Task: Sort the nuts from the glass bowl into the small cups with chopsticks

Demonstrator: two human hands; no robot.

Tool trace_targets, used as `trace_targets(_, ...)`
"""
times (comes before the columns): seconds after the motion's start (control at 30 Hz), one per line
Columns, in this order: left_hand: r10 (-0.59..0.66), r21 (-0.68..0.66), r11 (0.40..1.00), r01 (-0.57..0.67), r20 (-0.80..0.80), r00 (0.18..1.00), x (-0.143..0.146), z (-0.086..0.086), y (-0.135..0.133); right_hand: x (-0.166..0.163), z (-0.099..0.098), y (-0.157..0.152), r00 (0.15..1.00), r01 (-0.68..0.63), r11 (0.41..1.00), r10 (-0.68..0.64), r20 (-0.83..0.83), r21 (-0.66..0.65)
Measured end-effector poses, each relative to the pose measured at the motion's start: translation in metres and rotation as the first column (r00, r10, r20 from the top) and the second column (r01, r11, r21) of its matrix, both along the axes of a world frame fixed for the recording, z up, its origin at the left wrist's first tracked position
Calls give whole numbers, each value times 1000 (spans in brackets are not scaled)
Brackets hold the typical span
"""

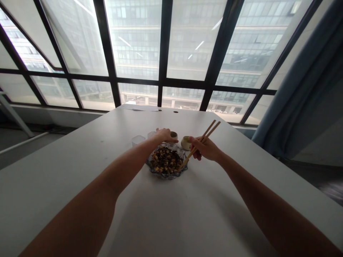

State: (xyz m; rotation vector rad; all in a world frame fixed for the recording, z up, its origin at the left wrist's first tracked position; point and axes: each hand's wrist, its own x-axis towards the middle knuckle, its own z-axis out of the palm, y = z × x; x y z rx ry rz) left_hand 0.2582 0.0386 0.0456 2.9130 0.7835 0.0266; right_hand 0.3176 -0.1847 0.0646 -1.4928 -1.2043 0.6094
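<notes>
A scalloped clear glass bowl [184, 154] stands on the white table, full of a dark brown and yellowish dried mix [166, 160]. Reaching over its far side, my left hand [164, 135] is closed around a small pale cup [174, 136] with a greenish inside. My right hand [205, 148] grips a pair of wooden chopsticks [205, 137], whose lower tips rest in the mix at the bowl's right side. A second small cream cup [185, 142] stands just left of the right hand's fingers, behind the bowl.
Two clear plastic containers [138, 140] sit left of the left hand, partly hidden by it. White papers [140, 107] lie at the table's [171, 214] far end near two dark round holes. Beyond are large windows, with a blue curtain [297, 85] at the right.
</notes>
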Motion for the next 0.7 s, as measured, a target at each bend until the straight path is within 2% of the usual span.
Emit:
trace_targets(0.1, -17, 8, 1000, 17, 13, 1000, -6, 2, 0, -7, -8, 5, 999, 34, 999, -34, 13, 38)
trace_targets(0.2, -68, 117, 992, 50, 152, 986, -25, 5, 1, -8, -14, 8, 995, 94, 991, -96, 21, 94)
trace_targets(0.27, -119, 194, 979, 64, 290, 950, -47, 7, 4, -6, -16, 9, 990, 131, 983, -137, 34, 129)
trace_targets(0.4, -171, 261, 964, 47, 480, 860, -105, 4, 17, -3, -17, 8, 975, 204, 951, -219, 42, 231)
trace_targets(0.47, -169, 287, 958, 11, 534, 828, -133, -6, 25, -4, -18, 6, 964, 248, 920, -266, 19, 303)
trace_targets(0.57, -132, 283, 958, -48, 586, 800, -163, -29, 37, -9, -22, 0, 955, 278, 888, -297, -7, 366)
trace_targets(0.7, 41, 113, 982, -148, 644, 764, -176, -60, 47, -17, -35, -10, 931, 348, 847, -364, -39, 403)
